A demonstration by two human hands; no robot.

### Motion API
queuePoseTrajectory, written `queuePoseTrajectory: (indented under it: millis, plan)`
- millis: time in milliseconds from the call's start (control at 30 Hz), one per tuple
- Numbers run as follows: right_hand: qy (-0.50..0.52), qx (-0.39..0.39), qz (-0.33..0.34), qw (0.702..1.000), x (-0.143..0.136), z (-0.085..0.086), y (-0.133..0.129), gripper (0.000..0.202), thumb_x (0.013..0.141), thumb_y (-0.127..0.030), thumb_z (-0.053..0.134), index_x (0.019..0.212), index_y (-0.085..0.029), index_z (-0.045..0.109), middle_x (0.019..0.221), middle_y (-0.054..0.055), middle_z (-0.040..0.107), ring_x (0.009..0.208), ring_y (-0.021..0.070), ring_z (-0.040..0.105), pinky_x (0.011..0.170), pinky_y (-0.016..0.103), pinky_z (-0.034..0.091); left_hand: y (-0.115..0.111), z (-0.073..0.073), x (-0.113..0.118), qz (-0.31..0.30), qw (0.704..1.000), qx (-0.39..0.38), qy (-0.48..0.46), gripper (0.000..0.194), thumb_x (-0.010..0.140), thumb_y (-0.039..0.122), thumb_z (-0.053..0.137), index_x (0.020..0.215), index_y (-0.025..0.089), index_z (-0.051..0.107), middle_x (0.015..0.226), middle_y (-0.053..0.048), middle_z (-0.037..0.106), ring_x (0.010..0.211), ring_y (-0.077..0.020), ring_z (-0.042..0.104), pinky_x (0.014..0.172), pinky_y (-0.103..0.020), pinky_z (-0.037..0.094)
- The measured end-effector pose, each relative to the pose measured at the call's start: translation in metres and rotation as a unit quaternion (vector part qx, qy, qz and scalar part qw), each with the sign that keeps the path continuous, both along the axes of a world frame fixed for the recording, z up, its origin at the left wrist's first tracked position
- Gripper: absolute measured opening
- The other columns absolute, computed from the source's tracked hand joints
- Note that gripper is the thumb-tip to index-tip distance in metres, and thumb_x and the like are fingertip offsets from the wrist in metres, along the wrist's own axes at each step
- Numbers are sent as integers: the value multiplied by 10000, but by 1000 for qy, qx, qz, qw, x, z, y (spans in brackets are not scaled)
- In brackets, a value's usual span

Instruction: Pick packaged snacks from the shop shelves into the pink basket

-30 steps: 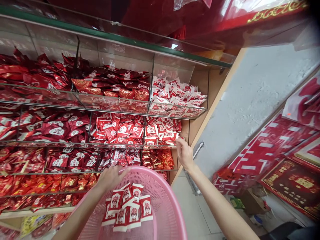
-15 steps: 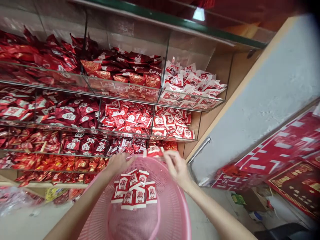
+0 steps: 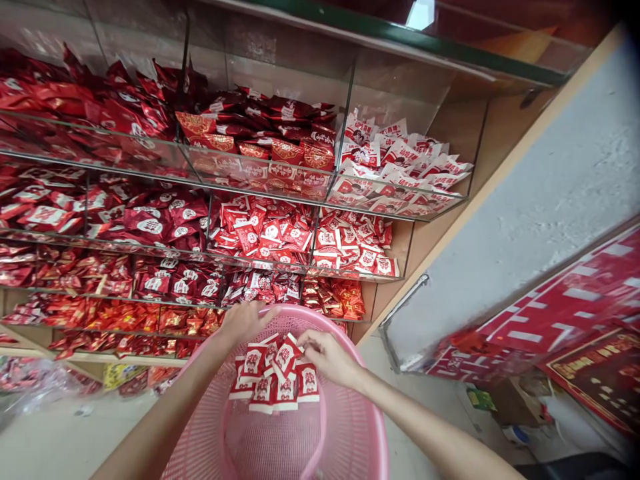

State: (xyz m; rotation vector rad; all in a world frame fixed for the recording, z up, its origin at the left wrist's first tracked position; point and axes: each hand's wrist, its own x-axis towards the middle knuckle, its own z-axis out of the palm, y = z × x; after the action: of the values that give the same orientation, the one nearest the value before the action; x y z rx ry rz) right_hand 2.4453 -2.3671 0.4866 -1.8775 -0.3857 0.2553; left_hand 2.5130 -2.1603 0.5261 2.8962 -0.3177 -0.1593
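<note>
A pink mesh plastic basket (image 3: 377, 427) stands below me, with several small red-and-white candy packets (image 3: 261, 395) clustered on its bottom. My left hand (image 3: 246, 323) is closed over the basket's far left rim, its thumb lying along the inside; the other fingertips are hidden behind the rim. Inside the basket, my right hand (image 3: 325, 357) pinches one red-and-white candy packet (image 3: 287, 357) by its upper right corner. That packet sits tilted, touching or just above the others; I cannot tell which.
Glass-fronted shelves (image 3: 260, 180) rise ahead, filled with red, maroon and white packets. A similar red-and-white kind fills one compartment (image 3: 367, 260) behind the basket. To the right are a grey wall (image 3: 510, 200), red printed boxes (image 3: 565, 300) and a carton on the tiled floor.
My right hand has come down from the basket's far rim into the basket with the candy packet. My left hand stays on the rim. The view has shifted slightly.
</note>
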Motion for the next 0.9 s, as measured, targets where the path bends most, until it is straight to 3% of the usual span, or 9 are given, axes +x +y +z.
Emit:
queuePoseTrajectory:
  millis: [67, 133, 367, 467, 567, 733, 800, 900]
  plan:
    - [97, 61, -50, 992, 1, -9, 4, 185, 786, -353, 559, 802, -169, 552, 719, -3, 598, 678, 141, 645, 667, 301, 533, 0, 0, 0, -1, 1000, 2, 0, 761, 805, 710, 195, 977, 156, 689, 920, -183, 716, 927, -329, 653, 803, -412, 463]
    - [142, 73, -70, 985, 2, -17, 6, 245, 734, -401, 615, 765, -165, 562, 650, -18, 586, 623, 135, 636, 645, 301, 530, -1, 0, 1, -4, 1000, 4, 0, 758, 804, 709, 197, 998, 164, 686, 935, -183, 716, 929, -335, 654, 798, -419, 465]
    - [122, 83, -52, 988, 5, -38, 9, 289, 543, -306, 769, 720, -182, 577, 615, -53, 579, 575, 97, 548, 619, 262, 459, -3, -1, 1, -1, 1000, 6, -8, 754, 820, 684, 185, 1013, 149, 680, 948, -197, 712, 940, -357, 650, 802, -443, 462]
    - [133, 96, -23, 986, 5, -31, 6, 280, 570, -268, 745, 789, -173, 599, 650, -44, 603, 598, 97, 561, 636, 259, 456, -2, 1, -1, 0, 1000, 11, -1, 737, 824, 674, 196, 1003, 145, 677, 952, -192, 712, 953, -348, 645, 814, -427, 458]
    - [118, 94, 28, 988, 9, -8, -2, 287, 620, -213, 700, 888, -170, 608, 710, -32, 639, 641, 99, 583, 675, 263, 466, 0, 0, -1, -3, 1000, 2, -2, 731, 825, 673, 189, 1001, 155, 675, 945, -178, 716, 938, -327, 652, 819, -410, 456]
    - [40, -34, 100, 994, 22, 27, -18, 235, 713, -73, 529, 909, -160, 623, 752, -11, 659, 665, 102, 592, 651, 244, 471, 1, 0, 0, -4, 1000, 2, -10, 766, 818, 691, 165, 969, 145, 680, 945, -195, 713, 930, -352, 652, 815, -443, 459]
    - [-44, -130, 92, 986, 25, 29, -20, 261, 723, -25, 486, 889, -163, 633, 751, -4, 662, 669, 112, 593, 640, 241, 470, 0, 2, 0, -8, 1000, 7, -9, 775, 816, 695, 162, 974, 140, 678, 941, -199, 711, 934, -358, 650, 809, -446, 463]
    - [-159, -261, 77, 949, 24, 21, -16, 299, 726, 11, 478, 871, -194, 642, 787, 3, 679, 711, 140, 612, 665, 255, 478, -2, 5, -1, -8, 1000, 7, -3, 778, 815, 699, 156, 995, 150, 678, 947, -196, 710, 945, -353, 648, 805, -443, 466]
